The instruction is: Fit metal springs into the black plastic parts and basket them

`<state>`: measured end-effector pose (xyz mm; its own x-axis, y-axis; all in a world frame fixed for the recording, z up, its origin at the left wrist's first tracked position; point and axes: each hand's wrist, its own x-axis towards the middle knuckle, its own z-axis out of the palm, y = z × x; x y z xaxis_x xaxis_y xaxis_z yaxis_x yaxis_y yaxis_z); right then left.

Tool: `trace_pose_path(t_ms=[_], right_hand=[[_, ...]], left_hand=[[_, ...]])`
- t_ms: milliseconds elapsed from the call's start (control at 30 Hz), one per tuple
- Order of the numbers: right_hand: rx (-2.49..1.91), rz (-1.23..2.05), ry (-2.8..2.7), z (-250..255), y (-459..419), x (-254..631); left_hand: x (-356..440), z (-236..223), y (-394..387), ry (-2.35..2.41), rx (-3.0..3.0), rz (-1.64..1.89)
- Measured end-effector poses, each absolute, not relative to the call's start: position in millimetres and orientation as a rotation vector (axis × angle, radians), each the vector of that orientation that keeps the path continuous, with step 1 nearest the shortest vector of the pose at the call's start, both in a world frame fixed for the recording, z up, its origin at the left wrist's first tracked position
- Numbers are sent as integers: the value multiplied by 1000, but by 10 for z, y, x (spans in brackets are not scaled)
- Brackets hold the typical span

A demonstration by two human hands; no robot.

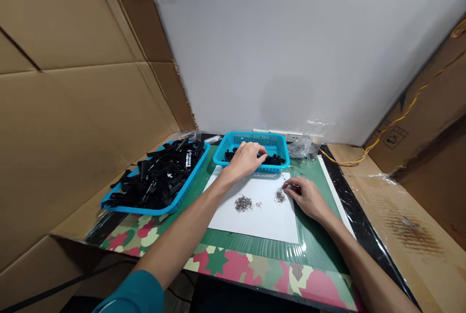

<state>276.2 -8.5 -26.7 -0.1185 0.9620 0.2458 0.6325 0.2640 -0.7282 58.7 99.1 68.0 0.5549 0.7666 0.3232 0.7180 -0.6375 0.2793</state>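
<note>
My left hand point(248, 158) reaches over the front rim of a blue plastic basket point(251, 136) that holds small black parts point(274, 159). Its fingers curl inward, and whatever they grip is hidden. My right hand point(303, 193) rests at the right edge of a white sheet point(255, 228), thumb and fingertips pinched together beside a small pile of thin metal pieces point(279, 196). Anything in that pinch is too small to name. A larger pile of similar tiny metal pieces point(243, 203) lies on the sheet between my forearms, with a few strays to its right.
A larger blue tray point(185, 195) heaped with black plastic parts point(160, 177) stands on the left. Clear plastic bags point(303, 148) lie behind on the right, near a wall socket point(294, 137). Cardboard walls point(73, 109) flank the table, and a yellow cable point(378, 136) runs down the right side.
</note>
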Motion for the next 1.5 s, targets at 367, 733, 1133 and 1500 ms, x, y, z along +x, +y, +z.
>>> trace_pose_path(t_ms=[367, 733, 1133, 1500], right_hand=[[-1448, 697, -1829, -178, -132, 2809], [-1377, 821, -1674, -79, -151, 2916], [-1172, 1072, -1344, 15, -196, 2890], [-1392, 796, -1873, -9, -218, 2770]], left_hand=[[-868, 1179, 1246, 2044, 2360, 515], [-1555, 1006, 1323, 2123, 2317, 259], [-1655, 1194, 1205, 2056, 2296, 418], [-1552, 1382, 1039, 2083, 2360, 788]])
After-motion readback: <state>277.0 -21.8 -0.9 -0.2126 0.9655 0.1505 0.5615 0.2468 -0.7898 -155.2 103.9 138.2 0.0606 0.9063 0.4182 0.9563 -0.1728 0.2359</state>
